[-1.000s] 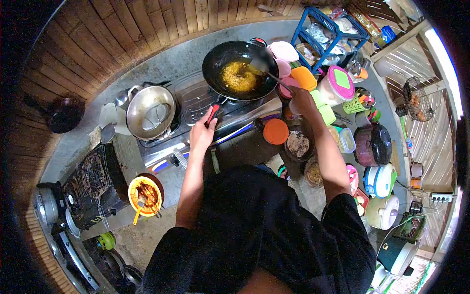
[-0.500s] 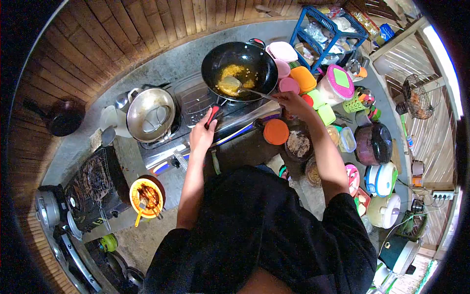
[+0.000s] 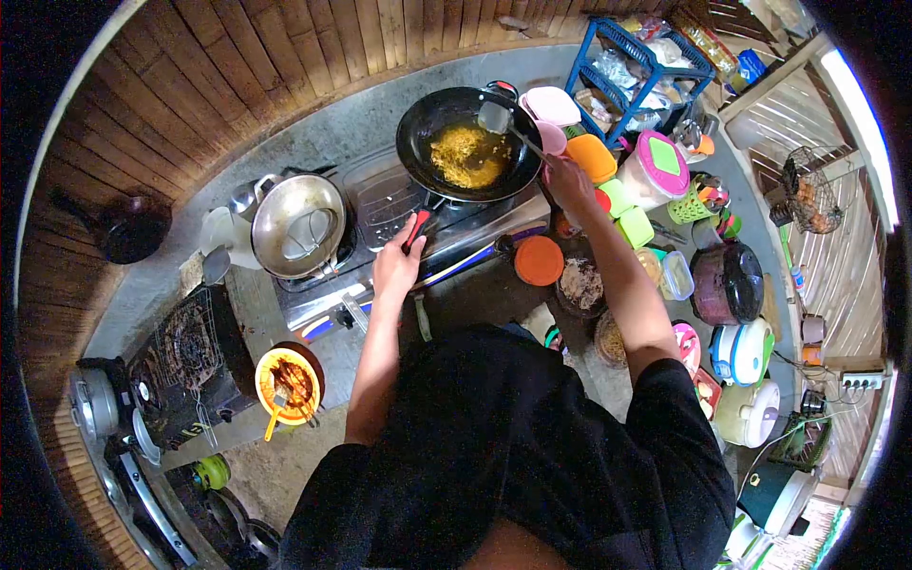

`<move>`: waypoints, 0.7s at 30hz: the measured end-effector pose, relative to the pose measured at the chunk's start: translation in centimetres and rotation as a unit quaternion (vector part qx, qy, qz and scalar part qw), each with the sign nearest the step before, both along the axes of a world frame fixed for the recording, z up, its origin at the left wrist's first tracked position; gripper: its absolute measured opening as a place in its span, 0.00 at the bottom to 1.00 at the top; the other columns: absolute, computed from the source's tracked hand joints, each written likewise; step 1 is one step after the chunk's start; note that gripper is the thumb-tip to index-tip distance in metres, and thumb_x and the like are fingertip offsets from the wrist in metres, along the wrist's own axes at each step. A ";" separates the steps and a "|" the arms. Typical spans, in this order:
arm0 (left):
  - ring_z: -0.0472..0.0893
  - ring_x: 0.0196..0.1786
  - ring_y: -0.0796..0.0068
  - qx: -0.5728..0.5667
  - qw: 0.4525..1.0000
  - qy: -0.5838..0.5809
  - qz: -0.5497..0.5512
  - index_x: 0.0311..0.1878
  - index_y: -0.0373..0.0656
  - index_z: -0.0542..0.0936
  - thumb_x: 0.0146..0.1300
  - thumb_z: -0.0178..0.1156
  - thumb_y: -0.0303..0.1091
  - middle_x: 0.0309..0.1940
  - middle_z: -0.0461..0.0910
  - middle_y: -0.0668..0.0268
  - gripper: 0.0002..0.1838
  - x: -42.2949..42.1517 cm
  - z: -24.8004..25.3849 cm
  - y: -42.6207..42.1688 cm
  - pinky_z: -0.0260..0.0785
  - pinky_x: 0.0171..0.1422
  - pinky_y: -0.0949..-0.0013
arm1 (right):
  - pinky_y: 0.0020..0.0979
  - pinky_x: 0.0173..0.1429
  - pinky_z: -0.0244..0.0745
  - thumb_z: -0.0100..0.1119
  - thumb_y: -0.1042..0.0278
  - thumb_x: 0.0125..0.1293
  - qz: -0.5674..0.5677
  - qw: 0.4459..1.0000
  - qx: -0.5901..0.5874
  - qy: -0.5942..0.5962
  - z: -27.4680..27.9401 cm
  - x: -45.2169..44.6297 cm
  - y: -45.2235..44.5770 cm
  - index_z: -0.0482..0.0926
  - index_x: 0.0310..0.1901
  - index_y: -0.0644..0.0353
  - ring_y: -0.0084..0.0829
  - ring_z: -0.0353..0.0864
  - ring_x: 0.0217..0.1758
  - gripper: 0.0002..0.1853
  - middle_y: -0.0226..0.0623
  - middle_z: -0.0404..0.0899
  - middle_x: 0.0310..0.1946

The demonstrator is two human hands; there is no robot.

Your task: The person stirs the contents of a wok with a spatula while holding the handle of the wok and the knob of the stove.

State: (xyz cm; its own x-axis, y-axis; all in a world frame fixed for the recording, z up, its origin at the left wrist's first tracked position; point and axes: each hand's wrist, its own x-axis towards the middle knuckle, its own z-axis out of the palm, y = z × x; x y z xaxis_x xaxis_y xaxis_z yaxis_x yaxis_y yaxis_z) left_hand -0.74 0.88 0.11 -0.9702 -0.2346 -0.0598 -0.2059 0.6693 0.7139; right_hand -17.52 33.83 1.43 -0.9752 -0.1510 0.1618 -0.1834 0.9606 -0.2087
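A black wok (image 3: 418, 142) sits on the right side of the stove (image 3: 380, 204), with yellow-brown chopped food (image 3: 467, 160) in oil at its bottom. My left hand (image 3: 395, 268) is closed round the wok's red and black handle (image 3: 416, 231). In my right hand (image 3: 568, 182) is a metal spatula (image 3: 494, 117), gripped by its handle. The spatula's blade is raised over the far right part of the wok, apart from the food. On the left burner stands a steel pan (image 3: 271, 223) with a wire-handled strainer or ladle-like piece inside, hard to make out.
An orange bowl (image 3: 261, 380) with dark red sauce and a yellow-handled utensil stands at lower left, near a grill rack (image 3: 190, 347). Lidded tubs, including an orange lid (image 3: 539, 260), crowd the right side. A blue shelf (image 3: 617, 33) stands at the back right.
The spatula has lifted from the food to the wok's far right side. The food now lies gathered in the middle. My left hand keeps its hold on the handle.
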 end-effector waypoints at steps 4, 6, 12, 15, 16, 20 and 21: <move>0.83 0.49 0.48 -0.009 1.000 0.002 -0.003 0.67 0.72 0.72 0.66 0.60 0.50 0.48 0.83 0.53 0.25 0.0 0.0 0.0 0.74 0.54 0.55 | 0.52 0.48 0.76 0.48 0.63 0.71 0.077 0.996 -0.041 -0.029 -2.5 -1.1 -0.3 0.81 0.52 0.54 0.56 0.82 0.44 0.15 0.53 0.83 0.38; 0.83 0.50 0.48 -0.009 1.000 -0.006 -0.003 0.68 0.72 0.72 0.66 0.60 0.50 0.48 0.83 0.53 0.25 -0.1 -0.2 -0.2 0.74 0.55 0.55 | 0.52 0.47 0.76 0.49 0.62 0.71 0.078 0.994 -0.031 -0.076 -2.2 -0.6 -1.3 0.82 0.51 0.55 0.55 0.82 0.44 0.15 0.53 0.83 0.37; 0.83 0.48 0.47 -0.007 0.999 0.037 -0.005 0.68 0.73 0.71 0.66 0.60 0.50 0.46 0.83 0.51 0.26 -0.3 -1.4 -0.3 0.75 0.53 0.54 | 0.35 0.37 0.74 0.54 0.61 0.72 0.146 0.960 -0.164 -0.175 -1.0 1.0 -1.3 0.82 0.56 0.56 0.31 0.79 0.31 0.16 0.38 0.80 0.27; 0.83 0.48 0.47 -0.009 1.000 0.006 -0.004 0.67 0.73 0.72 0.66 0.60 0.51 0.45 0.83 0.50 0.25 -0.2 -1.0 -0.2 0.75 0.53 0.54 | 0.30 0.35 0.70 0.53 0.64 0.73 0.138 0.949 -0.192 -0.208 0.5 2.4 -1.1 0.81 0.58 0.57 0.22 0.72 0.29 0.16 0.33 0.76 0.25; 0.83 0.48 0.47 -0.011 1.000 0.013 -0.002 0.67 0.74 0.72 0.66 0.60 0.51 0.44 0.83 0.50 0.25 -0.3 -1.1 -0.2 0.75 0.52 0.54 | 0.30 0.35 0.70 0.53 0.64 0.74 0.139 0.943 -0.222 -0.206 0.8 2.7 -0.9 0.80 0.58 0.58 0.22 0.72 0.29 0.16 0.33 0.76 0.26; 0.83 0.46 0.46 -0.013 0.999 0.043 -0.004 0.67 0.74 0.72 0.66 0.61 0.51 0.42 0.84 0.50 0.25 -0.4 -1.9 -0.3 0.75 0.51 0.53 | 0.34 0.37 0.73 0.53 0.65 0.72 0.120 0.958 -0.227 -0.125 3.6 4.7 -0.8 0.81 0.55 0.62 0.30 0.78 0.30 0.15 0.39 0.81 0.29; 0.83 0.46 0.46 -0.013 0.999 0.042 -0.004 0.67 0.74 0.72 0.66 0.61 0.51 0.42 0.84 0.50 0.25 -0.4 -1.9 -0.3 0.75 0.51 0.53 | 0.34 0.37 0.73 0.53 0.65 0.72 0.120 0.958 -0.227 -0.126 3.3 4.3 -0.4 0.81 0.55 0.62 0.30 0.78 0.30 0.15 0.39 0.81 0.29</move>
